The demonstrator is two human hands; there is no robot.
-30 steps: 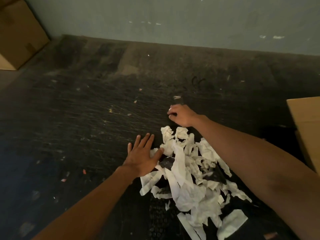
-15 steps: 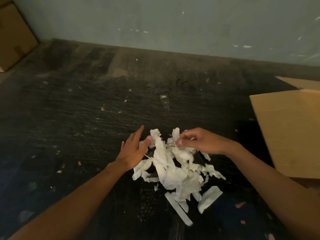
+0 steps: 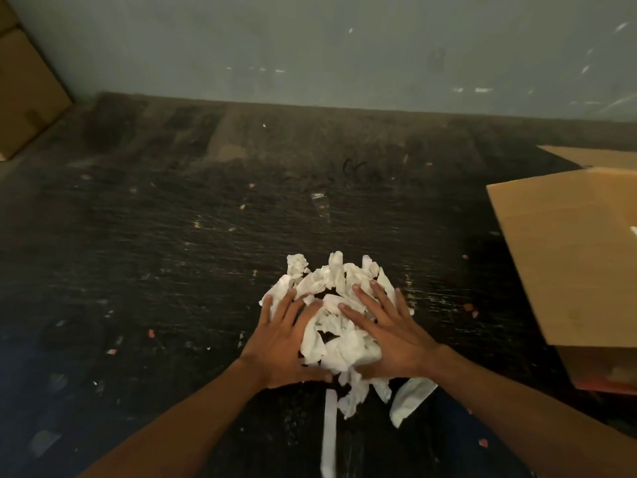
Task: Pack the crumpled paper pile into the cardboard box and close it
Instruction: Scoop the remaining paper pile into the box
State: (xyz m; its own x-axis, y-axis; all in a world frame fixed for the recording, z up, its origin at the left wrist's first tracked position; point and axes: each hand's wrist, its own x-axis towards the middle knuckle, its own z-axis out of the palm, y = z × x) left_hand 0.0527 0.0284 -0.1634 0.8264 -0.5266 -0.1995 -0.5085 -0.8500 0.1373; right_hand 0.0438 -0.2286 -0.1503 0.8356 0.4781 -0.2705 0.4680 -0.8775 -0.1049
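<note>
Two flat hands, left hand [image 3: 283,343] & right hand [image 3: 389,334], press paper pile [image 3: 339,326] betw. them.

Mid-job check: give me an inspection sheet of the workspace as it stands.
Surface: dark scuffed floor, speckled with small scraps.
Job's things: crumpled paper pile bunched between both hands; cardboard box to the right, flap up, apart from the pile.
Clutter: loose paper strip and loose paper sheet below the pile.
Hands: left hand and right hand press flat against the pile's sides, fingers straight.
Cables: nothing seen.
Surroundings: grey wall; second carton at far left.
</note>
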